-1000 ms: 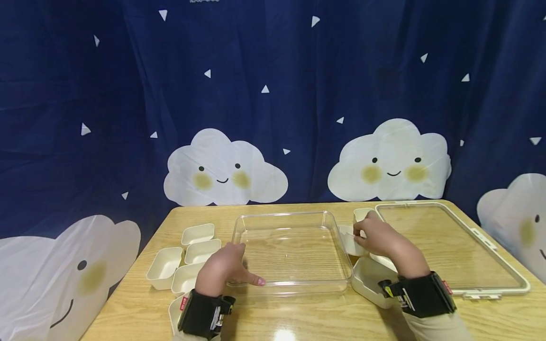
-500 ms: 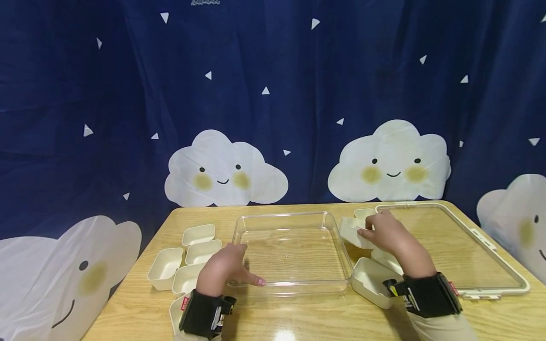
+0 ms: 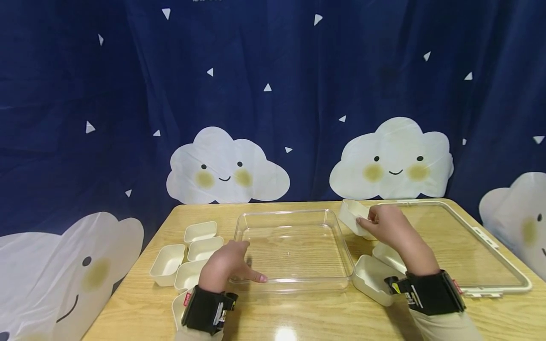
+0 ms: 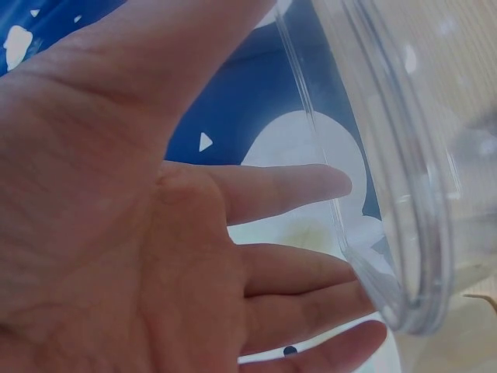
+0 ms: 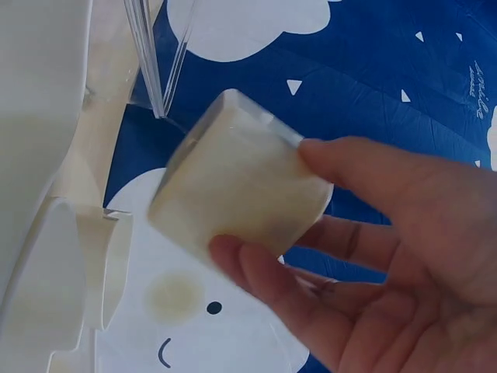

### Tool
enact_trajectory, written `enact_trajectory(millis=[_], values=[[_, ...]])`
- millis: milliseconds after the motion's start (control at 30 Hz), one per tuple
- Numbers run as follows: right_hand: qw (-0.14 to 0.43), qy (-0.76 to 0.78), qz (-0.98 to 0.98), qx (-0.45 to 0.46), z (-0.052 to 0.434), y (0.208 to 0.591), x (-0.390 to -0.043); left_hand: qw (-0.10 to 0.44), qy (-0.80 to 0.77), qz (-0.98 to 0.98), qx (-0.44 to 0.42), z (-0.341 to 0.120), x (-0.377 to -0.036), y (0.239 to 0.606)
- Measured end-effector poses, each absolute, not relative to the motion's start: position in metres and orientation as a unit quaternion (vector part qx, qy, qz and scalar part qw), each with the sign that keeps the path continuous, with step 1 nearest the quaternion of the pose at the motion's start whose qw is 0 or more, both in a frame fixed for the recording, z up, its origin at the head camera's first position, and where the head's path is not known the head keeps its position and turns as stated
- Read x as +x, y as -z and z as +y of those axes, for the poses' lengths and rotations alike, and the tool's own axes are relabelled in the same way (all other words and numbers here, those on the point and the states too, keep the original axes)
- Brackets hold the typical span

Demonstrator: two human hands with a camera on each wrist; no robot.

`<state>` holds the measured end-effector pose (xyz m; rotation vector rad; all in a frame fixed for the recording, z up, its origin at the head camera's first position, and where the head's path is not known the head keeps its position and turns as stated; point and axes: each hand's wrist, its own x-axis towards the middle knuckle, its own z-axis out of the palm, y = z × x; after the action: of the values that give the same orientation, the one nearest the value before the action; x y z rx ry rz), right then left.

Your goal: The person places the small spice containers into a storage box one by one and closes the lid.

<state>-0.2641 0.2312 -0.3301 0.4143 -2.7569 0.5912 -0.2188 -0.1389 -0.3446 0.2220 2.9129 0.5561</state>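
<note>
My right hand [image 3: 392, 227] pinches a small cream bin [image 3: 352, 217] by its wall, just off the right back corner of a clear rectangular box [image 3: 290, 285]. In the right wrist view the held bin [image 5: 241, 183] is tilted, with thumb and fingers on opposite sides of it. My left hand [image 3: 228, 267] rests at the clear box's front left corner, thumb along the front rim. In the left wrist view its straight, spread fingers [image 4: 291, 268] lie against the box's clear wall [image 4: 415, 225].
Several cream bins stand left of the box, among them a deep bin [image 3: 167, 265] and a small one [image 3: 200, 232]. Two more, a bin [image 3: 373, 282] and a partly covered one [image 3: 388, 255], sit right of it. A clear lid with a cream frame [image 3: 490, 255] lies at the right.
My right hand has lifted the small cream bin from beside the clear box and moved it toward the back, tilting it. The left hand stays in place.
</note>
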Motion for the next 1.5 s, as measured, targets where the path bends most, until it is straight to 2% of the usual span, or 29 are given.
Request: enact_trajectory(millis=[367,633,967,1300,1500], values=[[0.230,-0.218,-0.932,0.176,0.223,0.327,-0.265,0.085,-0.176,0.977,0.080,-0.141,-0.219,0.344],[0.220,-0.225,-0.932,0.179,0.221,0.324,-0.267,0.084,-0.181,0.977,0.075,-0.141,-0.220,0.346],[0.240,-0.206,-0.923,0.219,0.218,0.328,-0.267,0.087,-0.180,0.976,0.082,-0.141,-0.218,0.345],[0.229,-0.206,-0.925,0.224,0.215,0.332,-0.266,0.083,-0.200,0.969,0.116,-0.132,-0.222,0.353],[0.235,-0.207,-0.923,0.224,0.214,0.331,-0.265,0.078,-0.191,0.974,0.096,-0.125,-0.223,0.355]])
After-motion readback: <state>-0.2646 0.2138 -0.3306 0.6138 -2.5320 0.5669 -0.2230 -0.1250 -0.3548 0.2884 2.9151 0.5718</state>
